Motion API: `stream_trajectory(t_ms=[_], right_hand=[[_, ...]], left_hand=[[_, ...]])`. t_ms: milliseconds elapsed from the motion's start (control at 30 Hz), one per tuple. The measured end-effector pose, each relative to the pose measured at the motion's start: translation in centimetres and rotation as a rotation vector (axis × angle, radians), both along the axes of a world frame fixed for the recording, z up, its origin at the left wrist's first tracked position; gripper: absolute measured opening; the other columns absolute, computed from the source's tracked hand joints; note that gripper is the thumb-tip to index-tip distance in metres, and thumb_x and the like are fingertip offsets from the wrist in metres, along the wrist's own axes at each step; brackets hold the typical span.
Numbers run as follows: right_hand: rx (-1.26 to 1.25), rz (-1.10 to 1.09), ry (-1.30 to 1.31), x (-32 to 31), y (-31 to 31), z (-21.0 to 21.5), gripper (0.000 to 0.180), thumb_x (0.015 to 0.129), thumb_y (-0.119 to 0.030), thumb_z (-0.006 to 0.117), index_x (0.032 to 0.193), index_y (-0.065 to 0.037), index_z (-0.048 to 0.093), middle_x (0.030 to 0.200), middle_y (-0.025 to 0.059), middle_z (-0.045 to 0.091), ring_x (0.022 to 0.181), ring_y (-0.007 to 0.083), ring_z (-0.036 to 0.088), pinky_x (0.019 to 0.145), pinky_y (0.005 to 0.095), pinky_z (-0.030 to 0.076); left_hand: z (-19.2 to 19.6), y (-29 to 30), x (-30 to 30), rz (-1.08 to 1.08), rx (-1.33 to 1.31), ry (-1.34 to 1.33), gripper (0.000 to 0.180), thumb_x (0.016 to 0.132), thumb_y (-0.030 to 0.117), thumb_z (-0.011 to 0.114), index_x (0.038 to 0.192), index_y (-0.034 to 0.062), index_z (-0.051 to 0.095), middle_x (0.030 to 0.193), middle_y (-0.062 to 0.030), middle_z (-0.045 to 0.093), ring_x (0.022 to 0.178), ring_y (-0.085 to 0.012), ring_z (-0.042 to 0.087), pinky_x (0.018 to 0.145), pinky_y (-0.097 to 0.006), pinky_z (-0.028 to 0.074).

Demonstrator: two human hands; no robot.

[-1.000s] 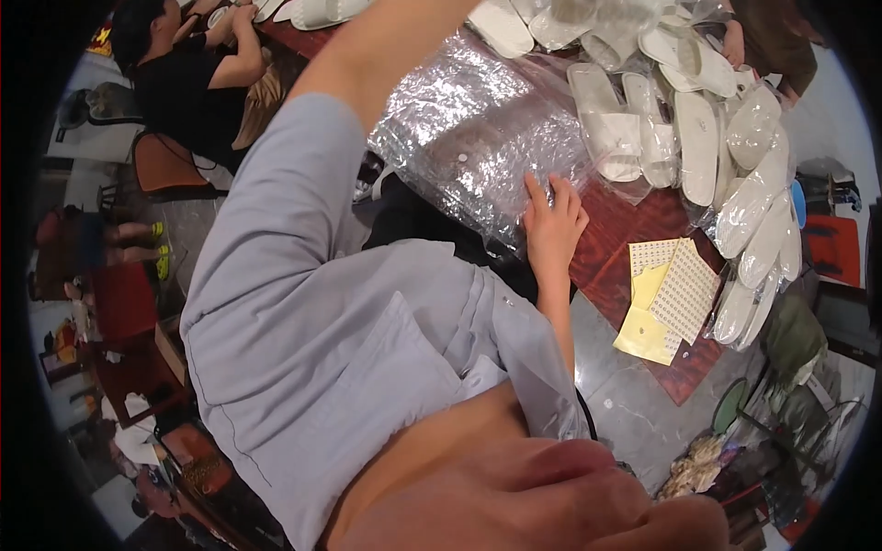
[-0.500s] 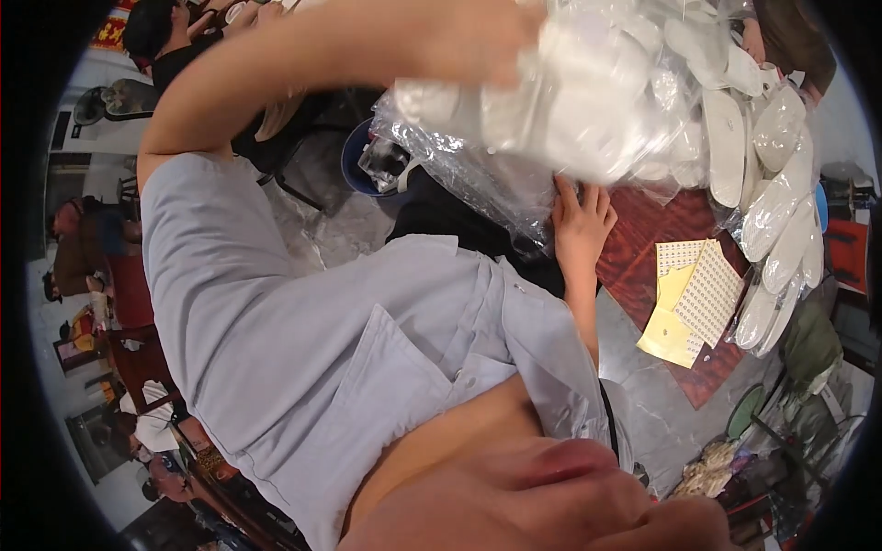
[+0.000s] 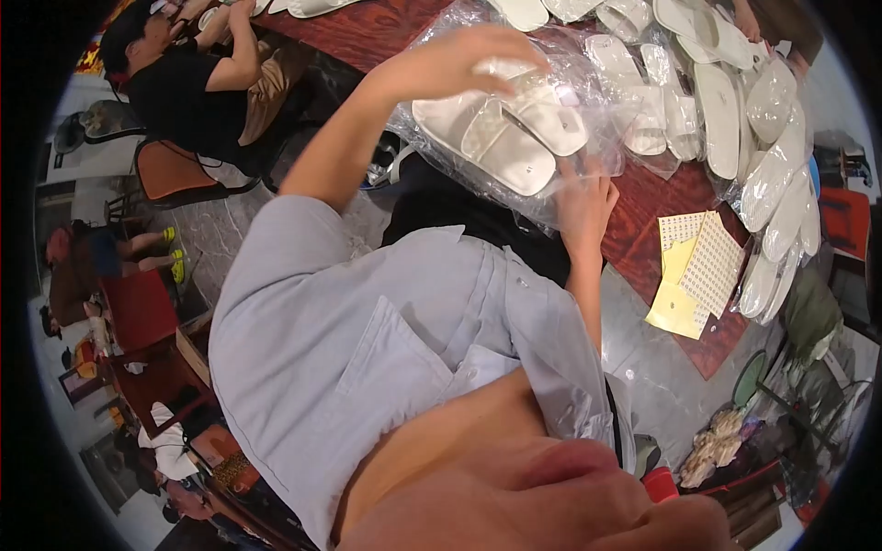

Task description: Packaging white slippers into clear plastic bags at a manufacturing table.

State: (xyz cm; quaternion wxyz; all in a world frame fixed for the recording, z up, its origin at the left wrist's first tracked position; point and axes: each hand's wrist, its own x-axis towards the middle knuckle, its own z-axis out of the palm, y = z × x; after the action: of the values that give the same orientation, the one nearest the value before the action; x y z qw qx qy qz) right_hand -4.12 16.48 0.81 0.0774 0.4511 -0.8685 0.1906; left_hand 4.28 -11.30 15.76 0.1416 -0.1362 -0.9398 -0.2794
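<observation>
Right hand [image 3: 584,204] partly hidden behind the clear plastic bag [image 3: 551,138]. White slippers [image 3: 503,138] inside blurred by plastic folds. Sticker sheets [image 3: 706,266] too small to read.

Bright, even indoor light, soft shadows; white glare on the clear plastic wrap [image 3: 588,101] and glossy slippers [image 3: 501,133] at the counter's [image 3: 367,28] near edge; strong fisheye bending with black corners; foreground skin at the lower edge blurred, far left background small and soft.
</observation>
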Motion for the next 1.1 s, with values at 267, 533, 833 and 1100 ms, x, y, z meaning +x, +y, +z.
stream_trajectory(t_ms=[267, 533, 833, 1100], right_hand=[[-0.606, 0.005, -0.413, -1.4, 2.4, 0.1, 0.027, 0.087, 0.001, 0.057, 0.113, -0.002, 0.066, 0.113, 0.0156, 0.066, 0.105, 0.0291, 0.063, 0.091, 0.039, 0.049], [-0.962, 0.205, -0.469, 2.9, 2.3, 11.1, 0.023, 0.082, 0.013, 0.056, 0.102, 0.006, 0.064, 0.112, 0.0161, 0.067, 0.1, 0.0286, 0.066, 0.09, 0.0343, 0.051], [-0.091, 0.027, -0.286, -2.5, -0.9, 5.0, 0.036, 0.083, 0.002, 0.061, 0.119, -0.003, 0.064, 0.116, 0.0182, 0.062, 0.104, 0.04, 0.059, 0.089, 0.0441, 0.049], [-0.067, 0.668, -0.614, -4.8, -3.6, 8.0, 0.047, 0.082, -0.012, 0.071, 0.129, -0.017, 0.065, 0.146, 0.0177, 0.047, 0.135, 0.0371, 0.042, 0.111, 0.0437, 0.036]], left_hand=[[-11.6, -4.5, -1.5, 0.77, 0.23, -0.017, 0.04, 0.089, 0.034, 0.07, 0.122, 0.0113, 0.066, 0.098, -0.016, 0.071, 0.09, -0.0332, 0.067, 0.081, -0.041, 0.052], [-14.8, -5.1, -1.8, 0.919, 0.326, 0.034, 0.031, 0.088, 0.032, 0.069, 0.101, 0.0049, 0.072, 0.09, -0.0166, 0.071, 0.084, -0.0341, 0.068, 0.077, -0.043, 0.052], [-14.7, -5.5, -1.4, 1.038, 0.807, 0.268, 0.018, 0.095, 0.017, 0.061, 0.094, 0.0002, 0.068, 0.077, -0.0089, 0.068, 0.066, -0.0185, 0.065, 0.06, -0.033, 0.05], [-15.2, -6.3, -1.6, 0.914, 1.0, 0.209, 0.014, 0.098, 0.011, 0.058, 0.106, 0.0057, 0.067, 0.075, -0.0024, 0.065, 0.06, -0.0088, 0.06, 0.054, -0.026, 0.048]])
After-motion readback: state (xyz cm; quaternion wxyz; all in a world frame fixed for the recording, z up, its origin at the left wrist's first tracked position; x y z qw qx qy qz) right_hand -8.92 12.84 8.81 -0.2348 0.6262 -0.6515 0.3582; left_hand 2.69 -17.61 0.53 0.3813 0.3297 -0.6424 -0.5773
